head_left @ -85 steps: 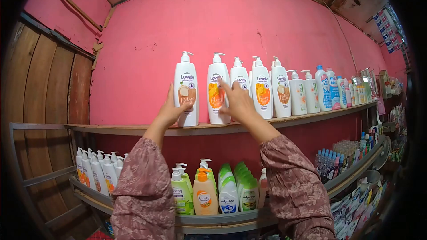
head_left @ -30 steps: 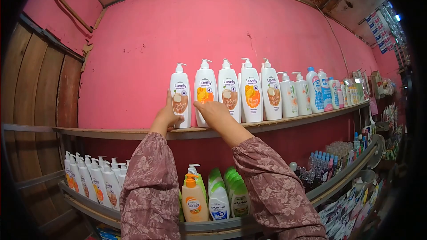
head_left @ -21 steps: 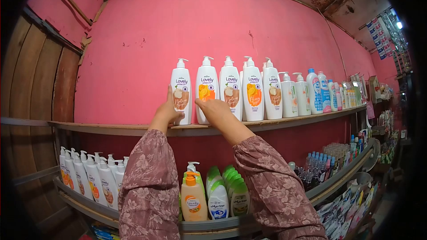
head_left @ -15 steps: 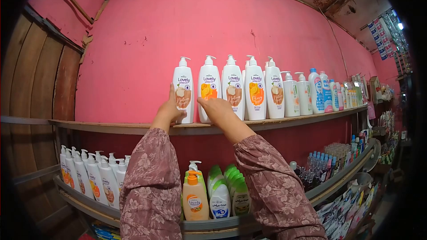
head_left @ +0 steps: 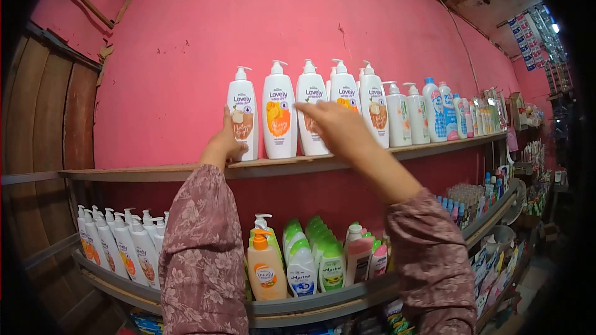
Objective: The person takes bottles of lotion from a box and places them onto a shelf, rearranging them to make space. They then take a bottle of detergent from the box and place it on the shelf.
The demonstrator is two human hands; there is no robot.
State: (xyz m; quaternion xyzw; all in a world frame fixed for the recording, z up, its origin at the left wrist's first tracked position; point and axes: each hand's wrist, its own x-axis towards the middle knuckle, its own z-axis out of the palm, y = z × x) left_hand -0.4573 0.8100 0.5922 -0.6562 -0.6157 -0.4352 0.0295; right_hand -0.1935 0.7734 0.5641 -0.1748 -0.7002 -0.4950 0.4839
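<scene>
A white pump lotion bottle (head_left: 243, 102) stands leftmost in the row on the upper shelf. My left hand (head_left: 223, 144) is closed around its lower left side, the thumb across the front and the other fingers partly hidden. Beside it, apart by a small gap, is a lotion bottle with an orange label (head_left: 280, 118). My right hand (head_left: 341, 127) is raised in front of the third lotion bottle (head_left: 310, 90) and the fourth lotion bottle (head_left: 345, 87), covering parts of both. Its index finger stretches left and the others bend downward; no bottle shows in its grasp.
The upper wooden shelf (head_left: 149, 170) also carries blue-and-white bottles (head_left: 434, 111) toward the right. Below, more white pump bottles (head_left: 127, 251) stand at left, with an orange pump bottle (head_left: 266, 270) and green-capped bottles (head_left: 302, 270) in the middle. A pink wall (head_left: 205, 43) rises behind.
My right hand has left the orange-labelled bottle and moved right, in front of the third and fourth bottles. My left hand stays at the leftmost bottle. The view has shifted slightly.
</scene>
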